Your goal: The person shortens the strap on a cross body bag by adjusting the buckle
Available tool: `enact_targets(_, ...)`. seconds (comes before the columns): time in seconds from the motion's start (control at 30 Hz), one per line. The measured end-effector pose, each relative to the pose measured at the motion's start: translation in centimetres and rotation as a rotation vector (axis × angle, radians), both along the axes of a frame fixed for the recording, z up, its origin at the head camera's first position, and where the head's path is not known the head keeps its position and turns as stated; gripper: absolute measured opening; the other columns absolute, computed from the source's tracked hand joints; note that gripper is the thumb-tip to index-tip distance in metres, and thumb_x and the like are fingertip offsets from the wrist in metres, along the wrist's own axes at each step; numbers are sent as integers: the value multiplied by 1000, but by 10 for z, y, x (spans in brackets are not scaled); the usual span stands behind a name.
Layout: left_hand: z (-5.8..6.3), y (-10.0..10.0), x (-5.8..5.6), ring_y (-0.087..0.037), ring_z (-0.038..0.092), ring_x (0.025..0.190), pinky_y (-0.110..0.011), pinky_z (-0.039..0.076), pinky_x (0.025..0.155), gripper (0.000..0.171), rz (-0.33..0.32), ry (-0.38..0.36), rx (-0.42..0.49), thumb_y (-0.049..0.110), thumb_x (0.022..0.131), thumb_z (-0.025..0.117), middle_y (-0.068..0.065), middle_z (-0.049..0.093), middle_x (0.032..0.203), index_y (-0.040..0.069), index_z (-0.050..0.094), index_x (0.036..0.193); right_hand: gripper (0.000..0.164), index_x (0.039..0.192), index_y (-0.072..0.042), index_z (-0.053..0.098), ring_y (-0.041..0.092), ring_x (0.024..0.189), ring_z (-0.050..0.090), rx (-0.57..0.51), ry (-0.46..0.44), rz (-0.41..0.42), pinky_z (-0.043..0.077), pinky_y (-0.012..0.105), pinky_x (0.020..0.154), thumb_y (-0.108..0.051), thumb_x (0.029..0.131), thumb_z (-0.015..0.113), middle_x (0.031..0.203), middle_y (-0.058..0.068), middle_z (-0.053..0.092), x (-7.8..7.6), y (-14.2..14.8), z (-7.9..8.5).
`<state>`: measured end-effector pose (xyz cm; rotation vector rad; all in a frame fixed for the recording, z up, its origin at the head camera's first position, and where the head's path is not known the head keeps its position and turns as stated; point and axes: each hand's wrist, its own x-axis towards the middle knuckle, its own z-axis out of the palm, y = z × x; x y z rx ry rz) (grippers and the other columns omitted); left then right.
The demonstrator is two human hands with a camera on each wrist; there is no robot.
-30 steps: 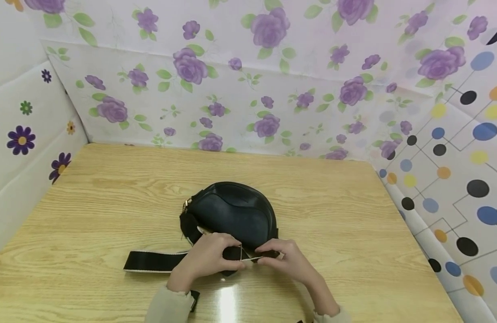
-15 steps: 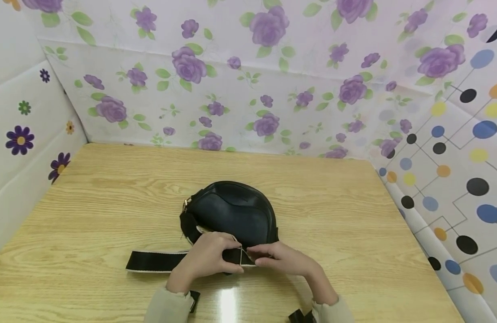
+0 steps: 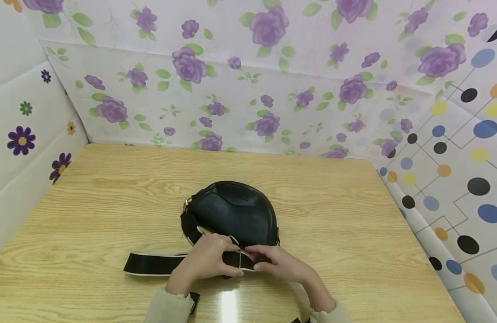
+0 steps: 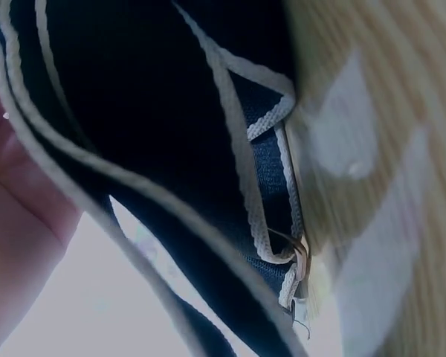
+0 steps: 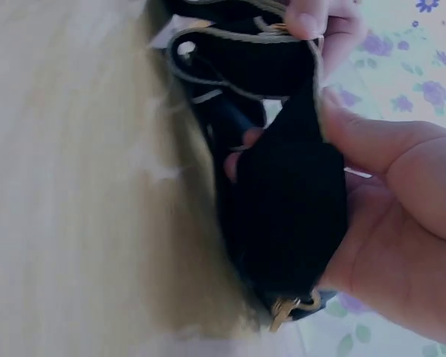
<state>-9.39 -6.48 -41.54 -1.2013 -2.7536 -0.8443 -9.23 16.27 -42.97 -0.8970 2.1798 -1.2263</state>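
A black half-moon bag (image 3: pixel 232 211) lies on the table, its black, white-edged strap (image 3: pixel 153 265) spread in front of it. My left hand (image 3: pixel 206 258) grips the strap at a thin metal slider buckle (image 3: pixel 240 259), thumb below and fingers above. From the other side, my right hand (image 3: pixel 282 264) pinches the strap just right of the buckle. Loops of the strap (image 4: pixel 156 89) fill the left wrist view, partly hiding the left hand (image 4: pixel 22 201). In the right wrist view the strap bends over the right hand's fingers, and a gold-coloured clasp (image 5: pixel 282 312) hangs below.
The wood-grain table (image 3: pixel 333 202) extends around the bag on all sides. Behind it stands a flower-patterned sheet (image 3: pixel 232 107), and a dotted sheet (image 3: pixel 466 202) lines the right side. A gold-coloured clasp (image 3: pixel 187 204) sits at the bag's left end.
My right hand has shifted left toward the buckle, and the strap beside it now bulges upward. The left hand stays nearly in place; the bag has hardly moved.
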Motion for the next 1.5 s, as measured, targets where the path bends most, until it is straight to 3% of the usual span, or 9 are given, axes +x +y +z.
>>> enact_targets(0.17, 0, -3, 0, -11, 58, 75, -27, 47, 65, 42, 17, -13, -19, 46, 69, 71, 3, 64, 85, 10, 72, 91, 46, 121, 5, 50, 17, 101, 55, -50, 41, -8, 44, 28, 83, -14, 81, 63, 110, 10, 59, 2, 5, -4)
enact_targets(0.37, 2, -5, 0, -12, 59, 80, -29, 47, 69, 45, 36, -85, -5, 48, 70, 69, 2, 65, 88, 9, 72, 93, 16, 92, 7, 66, 16, 84, 62, -132, 258, -40, 49, 23, 69, 2, 77, 64, 89, 13, 66, 6, 4, 6)
enact_targets(0.5, 4, -5, -1, -14, 60, 86, -31, 47, 72, 46, 54, -157, 18, 49, 70, 69, 1, 66, 92, 10, 72, 93, 11, 85, 9, 67, 18, 75, 64, -193, 378, -47, 49, 21, 63, 9, 75, 63, 81, 16, 66, 10, -1, 18)
enact_targets(0.7, 4, -4, -2, -14, 60, 86, -30, 47, 72, 45, 40, -177, 33, 49, 70, 69, 0, 67, 91, 10, 72, 91, 11, 86, 5, 68, 14, 75, 64, -197, 461, -54, 48, 18, 63, 6, 76, 64, 81, 11, 67, 4, 2, -1)
enact_targets(0.93, 2, -1, -2, -9, 59, 74, -22, 45, 62, 38, 21, -146, 46, 45, 70, 71, 3, 65, 81, 10, 72, 87, 13, 85, -4, 72, 3, 71, 60, -175, 652, -103, 41, 20, 65, -3, 73, 69, 79, 0, 68, 2, 2, -11)
enact_targets(1.1, 2, 0, -3, -7, 56, 70, -21, 43, 59, 38, 20, -180, 42, 45, 71, 70, 4, 63, 78, 10, 71, 86, 13, 84, -2, 72, 7, 70, 59, -204, 648, -133, 43, 16, 64, -3, 72, 70, 78, 2, 68, 4, -1, -11)
enact_targets(1.27, 3, 0, -2, -6, 53, 68, -23, 42, 58, 32, 31, -208, 57, 42, 72, 70, 6, 60, 76, 12, 70, 84, 12, 83, 3, 70, 11, 68, 61, -235, 572, -109, 45, 14, 60, 4, 71, 69, 78, 8, 67, 4, -2, -11)
enact_targets(1.43, 4, -1, -1, -10, 58, 79, -26, 46, 68, 38, 25, -175, 76, 39, 72, 71, 2, 63, 85, 8, 70, 93, 16, 96, 5, 66, 5, 64, 55, -194, 305, -56, 47, 19, 57, -1, 83, 59, 82, 11, 66, 4, -1, -7)
enact_targets(1.5, 5, -2, -1, -11, 58, 80, -27, 46, 70, 39, 13, -165, 82, 38, 72, 72, 1, 64, 87, 7, 70, 95, 22, 104, 5, 62, 3, 72, 55, -161, 176, -43, 47, 21, 63, -7, 90, 52, 92, 12, 65, 3, 0, -3)
